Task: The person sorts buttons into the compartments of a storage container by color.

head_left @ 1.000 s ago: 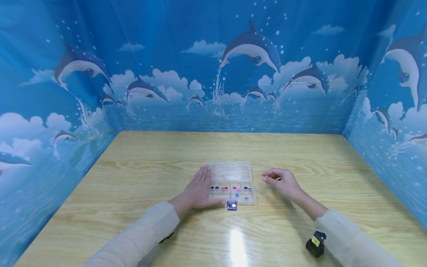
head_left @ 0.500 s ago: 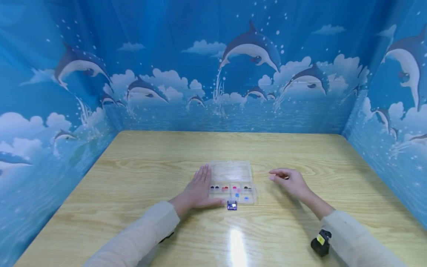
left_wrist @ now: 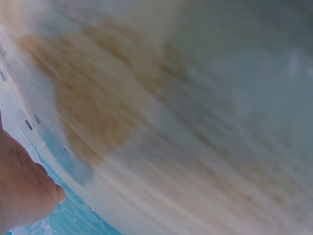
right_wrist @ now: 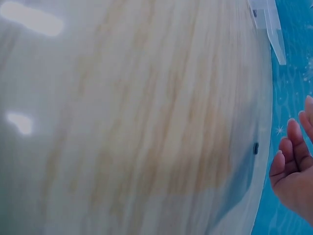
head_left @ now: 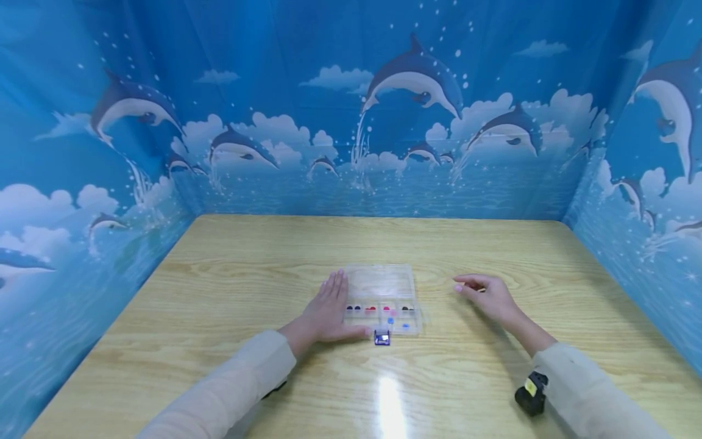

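Note:
A clear plastic compartment box [head_left: 380,292] lies on the table with its lid raised at the back. Small dark, red, pink and blue pieces [head_left: 390,321] sit in its compartments. My left hand [head_left: 329,314] rests against the left side of the box with straight fingers, the thumb along the front edge by a purple clasp [head_left: 382,337]. To the right of the box, my right hand [head_left: 490,297] hovers with loosely bent fingers, thumb and index tips slightly apart, nothing showing between them. In the right wrist view its curled fingers [right_wrist: 291,152] show at the right edge.
A small dark piece [right_wrist: 256,148] lies on the wood-grain table [head_left: 263,250] near the right hand in the right wrist view. A blue dolphin curtain [head_left: 307,110] borders the table at the back and sides. A black wrist camera [head_left: 531,393] hangs under the right sleeve.
My right hand has moved steadily to the right, away from the box, and its thumb and index tips look a little farther apart. The left hand and the box have stayed put.

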Action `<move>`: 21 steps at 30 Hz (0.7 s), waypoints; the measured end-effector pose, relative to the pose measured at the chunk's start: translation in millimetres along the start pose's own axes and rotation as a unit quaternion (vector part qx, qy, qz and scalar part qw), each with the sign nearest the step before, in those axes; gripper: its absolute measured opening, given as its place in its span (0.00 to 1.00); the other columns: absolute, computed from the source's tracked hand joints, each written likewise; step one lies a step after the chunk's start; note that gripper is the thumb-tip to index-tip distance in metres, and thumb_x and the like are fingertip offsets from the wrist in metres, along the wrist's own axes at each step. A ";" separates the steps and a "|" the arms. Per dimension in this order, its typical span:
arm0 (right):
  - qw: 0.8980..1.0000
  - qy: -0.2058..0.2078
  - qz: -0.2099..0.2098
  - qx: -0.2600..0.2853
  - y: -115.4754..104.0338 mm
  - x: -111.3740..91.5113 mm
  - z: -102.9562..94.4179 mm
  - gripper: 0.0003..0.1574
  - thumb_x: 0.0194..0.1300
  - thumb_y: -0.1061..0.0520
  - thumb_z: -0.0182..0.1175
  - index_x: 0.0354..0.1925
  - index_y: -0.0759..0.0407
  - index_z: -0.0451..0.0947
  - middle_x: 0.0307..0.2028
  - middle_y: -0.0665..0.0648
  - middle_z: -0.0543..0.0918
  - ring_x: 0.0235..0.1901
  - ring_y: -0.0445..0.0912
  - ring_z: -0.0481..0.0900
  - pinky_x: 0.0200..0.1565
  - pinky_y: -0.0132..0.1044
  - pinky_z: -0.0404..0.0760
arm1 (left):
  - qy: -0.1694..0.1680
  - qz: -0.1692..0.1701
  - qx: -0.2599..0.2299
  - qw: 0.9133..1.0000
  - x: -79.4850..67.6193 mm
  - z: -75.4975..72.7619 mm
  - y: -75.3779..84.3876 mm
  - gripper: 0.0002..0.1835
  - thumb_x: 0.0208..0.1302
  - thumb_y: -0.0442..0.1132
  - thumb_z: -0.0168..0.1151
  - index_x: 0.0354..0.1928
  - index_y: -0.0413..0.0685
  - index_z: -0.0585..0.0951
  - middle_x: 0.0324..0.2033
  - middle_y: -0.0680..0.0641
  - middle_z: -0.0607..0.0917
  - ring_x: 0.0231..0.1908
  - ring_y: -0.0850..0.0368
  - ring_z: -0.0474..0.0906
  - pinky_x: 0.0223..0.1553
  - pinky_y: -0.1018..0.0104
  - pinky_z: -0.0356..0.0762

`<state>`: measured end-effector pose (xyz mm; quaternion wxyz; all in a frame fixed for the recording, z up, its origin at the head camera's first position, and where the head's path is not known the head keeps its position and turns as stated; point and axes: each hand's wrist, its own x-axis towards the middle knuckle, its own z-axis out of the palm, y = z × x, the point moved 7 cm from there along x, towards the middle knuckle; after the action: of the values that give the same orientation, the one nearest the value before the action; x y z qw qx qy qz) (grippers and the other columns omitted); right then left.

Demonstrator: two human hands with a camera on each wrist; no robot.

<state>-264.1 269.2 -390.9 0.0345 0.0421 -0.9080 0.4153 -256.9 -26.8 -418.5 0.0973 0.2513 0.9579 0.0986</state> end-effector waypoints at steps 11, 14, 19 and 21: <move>1.000 0.009 -0.012 0.000 15.0 6.0 -8.5 0.22 0.62 0.56 0.61 0.49 0.70 0.77 0.32 0.63 0.84 0.26 0.30 0.73 0.26 0.26 0.72 | -0.004 -0.002 -0.006 1.000 -0.3 0.1 0.3 0.62 0.52 0.75 0.48 0.71 0.34 0.38 0.71 0.36 0.35 0.72 0.42 0.32 0.73 0.53 0.39; 1.000 0.002 -0.002 0.001 18.4 6.4 -9.1 0.24 0.62 0.54 0.61 0.51 0.70 0.77 0.33 0.64 0.85 0.26 0.31 0.74 0.26 0.26 0.72 | -0.005 -0.004 -0.006 1.000 0.0 0.6 0.2 0.63 0.52 0.76 0.48 0.71 0.34 0.38 0.71 0.36 0.35 0.72 0.42 0.32 0.73 0.53 0.39; 1.000 -0.007 0.015 -0.007 21.9 6.1 -10.1 0.29 0.62 0.49 0.60 0.53 0.69 0.75 0.37 0.65 0.85 0.28 0.32 0.73 0.27 0.27 0.72 | -0.004 -0.004 -0.004 1.000 0.1 0.3 0.2 0.63 0.52 0.76 0.48 0.71 0.34 0.38 0.71 0.36 0.36 0.72 0.42 0.32 0.73 0.53 0.39; 1.000 -0.010 0.018 -0.007 23.0 6.3 -10.4 0.29 0.62 0.48 0.60 0.54 0.69 0.75 0.39 0.66 0.84 0.28 0.33 0.72 0.26 0.27 0.71 | -0.004 -0.004 -0.004 1.000 -0.1 0.1 0.1 0.63 0.52 0.76 0.48 0.71 0.34 0.38 0.71 0.36 0.36 0.72 0.42 0.32 0.73 0.53 0.39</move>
<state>-272.5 291.7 -400.8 0.0187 0.0300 -0.9119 0.4090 -256.7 -26.7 -418.5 0.1021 0.2473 0.9582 0.1010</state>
